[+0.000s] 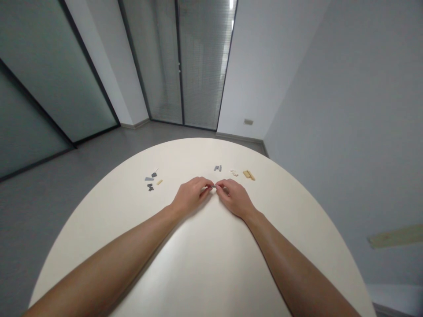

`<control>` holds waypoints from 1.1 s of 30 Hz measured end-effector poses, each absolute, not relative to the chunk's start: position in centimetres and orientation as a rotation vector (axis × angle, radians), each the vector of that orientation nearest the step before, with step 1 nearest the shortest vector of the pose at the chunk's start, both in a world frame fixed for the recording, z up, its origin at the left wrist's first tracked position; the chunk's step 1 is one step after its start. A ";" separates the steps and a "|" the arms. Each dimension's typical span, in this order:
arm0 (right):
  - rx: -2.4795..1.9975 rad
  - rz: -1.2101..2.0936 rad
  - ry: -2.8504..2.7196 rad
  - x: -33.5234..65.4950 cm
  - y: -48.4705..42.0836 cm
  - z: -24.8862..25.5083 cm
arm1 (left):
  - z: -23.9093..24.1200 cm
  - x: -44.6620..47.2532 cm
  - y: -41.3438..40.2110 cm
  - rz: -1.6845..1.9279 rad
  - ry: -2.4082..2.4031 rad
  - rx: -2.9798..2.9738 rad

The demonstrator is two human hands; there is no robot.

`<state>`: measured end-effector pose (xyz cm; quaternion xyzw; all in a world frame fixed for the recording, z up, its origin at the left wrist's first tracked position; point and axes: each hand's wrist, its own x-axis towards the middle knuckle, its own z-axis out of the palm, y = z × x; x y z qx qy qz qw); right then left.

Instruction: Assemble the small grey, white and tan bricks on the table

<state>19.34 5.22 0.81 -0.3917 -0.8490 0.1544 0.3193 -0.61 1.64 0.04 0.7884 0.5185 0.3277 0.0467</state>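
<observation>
Over the middle of the white round table point(211, 246), my left hand point(192, 192) and my right hand point(234, 195) meet fingertip to fingertip. Between them is a small dark piece point(213, 186), mostly covered by the fingers. Both hands pinch it, the left at one end and the right at the other. Its exact kind is too small to make out. Just beyond the fingers lie small grey pieces point(217, 168), which look like plastic building parts. Small white pieces point(234, 172) and a group of tan pieces point(249, 175) lie farther right.
On the table's left side are dark grey pieces point(150, 187), a blue-grey flat piece point(149, 178), a dark piece with a thin rod point(154, 175) and a tan strip point(160, 182). Behind the table stand glass doors point(201, 66) and a white wall point(261, 57).
</observation>
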 end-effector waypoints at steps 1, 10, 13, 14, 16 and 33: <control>-1.030 0.407 -2.232 19.3 5.2 0.8 | 0.1 -0.6 1.6 1.000 1.583 2.401; -1.008 0.418 -2.217 19.3 5.2 0.7 | 0.3 -0.6 1.6 0.981 1.611 2.368; -1.006 0.428 -2.208 19.3 5.1 0.8 | 0.4 -0.5 1.6 0.968 1.628 2.362; -1.005 0.433 -2.205 19.4 5.1 0.8 | 0.4 -0.5 1.6 0.963 1.631 2.360; -0.999 0.444 -2.201 19.4 5.1 0.9 | 0.5 -0.5 1.6 0.954 1.636 2.356; -0.985 0.459 -2.218 19.4 5.2 0.8 | 0.5 -0.4 1.6 0.962 1.647 2.351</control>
